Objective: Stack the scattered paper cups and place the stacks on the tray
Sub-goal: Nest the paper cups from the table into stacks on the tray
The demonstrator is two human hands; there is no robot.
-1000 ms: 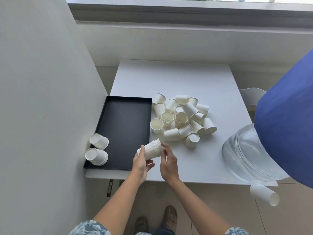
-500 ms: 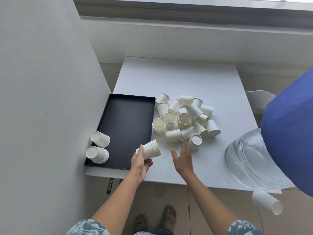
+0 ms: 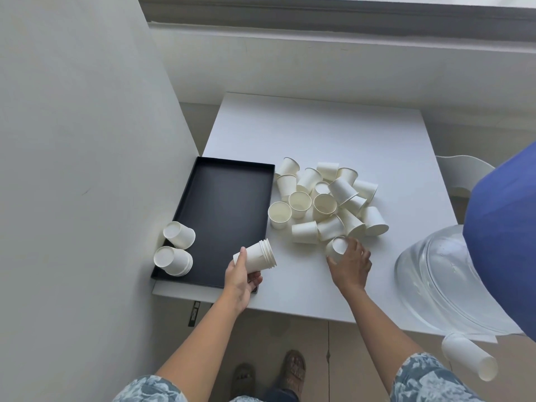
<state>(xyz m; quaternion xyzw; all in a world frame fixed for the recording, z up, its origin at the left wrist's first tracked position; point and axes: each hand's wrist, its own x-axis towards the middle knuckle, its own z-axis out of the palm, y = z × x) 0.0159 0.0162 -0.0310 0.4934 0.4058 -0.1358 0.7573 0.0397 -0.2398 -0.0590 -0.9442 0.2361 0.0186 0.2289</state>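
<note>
Left hand [image 3: 242, 278] grips a partial stack [image 3: 259, 255] beside the tray [image 3: 226, 204]; right hand [image 3: 352, 264] closes on a loose cup [image 3: 336, 247]. Two stacks [image 3: 174, 249] lie on the tray. Roughly twenty cups [image 3: 324, 198] remain scattered on the table.

White cups [image 3: 324, 204] beside black tray [image 3: 229, 210]

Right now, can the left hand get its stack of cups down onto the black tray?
Probably yes. The left hand holds the stack of cups at the black tray's near right corner, with bare tray floor right beside it.
</note>
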